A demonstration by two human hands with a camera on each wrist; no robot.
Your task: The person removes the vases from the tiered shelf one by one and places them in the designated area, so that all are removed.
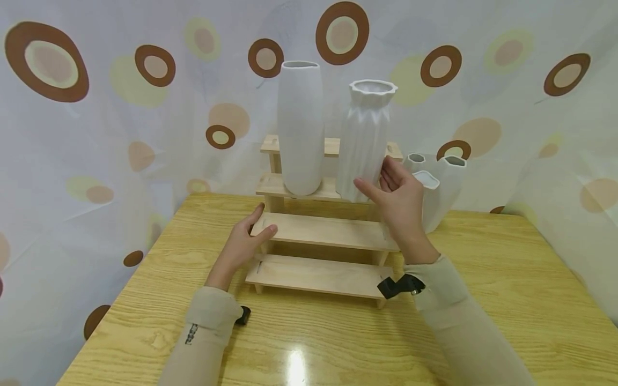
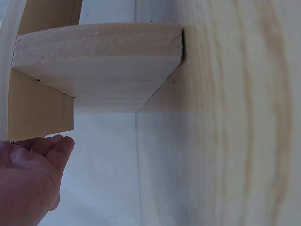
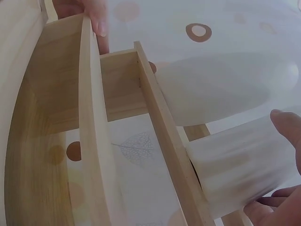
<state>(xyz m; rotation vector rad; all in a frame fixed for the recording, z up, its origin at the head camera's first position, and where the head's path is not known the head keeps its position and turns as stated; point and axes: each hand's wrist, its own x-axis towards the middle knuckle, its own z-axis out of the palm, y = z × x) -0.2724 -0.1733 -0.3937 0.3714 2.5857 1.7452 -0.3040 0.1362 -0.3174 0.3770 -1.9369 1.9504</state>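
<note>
A white pleated vase (image 1: 364, 139) with a scalloped rim is held in my right hand (image 1: 401, 201), thumb in front and fingers round its right side. Its base is at the third tier of a stepped wooden stand (image 1: 321, 228); in the right wrist view the pleated vase (image 3: 244, 165) has its bottom close against the tier edge, slightly tilted. Beside it, a taller smooth white vase (image 1: 300, 128) stands on that tier. My left hand (image 1: 238, 244) grips the left end of the second tier, thumb on top; its fingers (image 2: 59, 153) show beside the side support.
Several white vases (image 1: 441, 187) stand on the wood-grain table (image 1: 497, 279) to the right of the stand, partly behind my right hand. A patterned cloth (image 1: 169, 118) hangs behind and at the sides. The top tier (image 1: 332, 146) is partly hidden by the vases.
</note>
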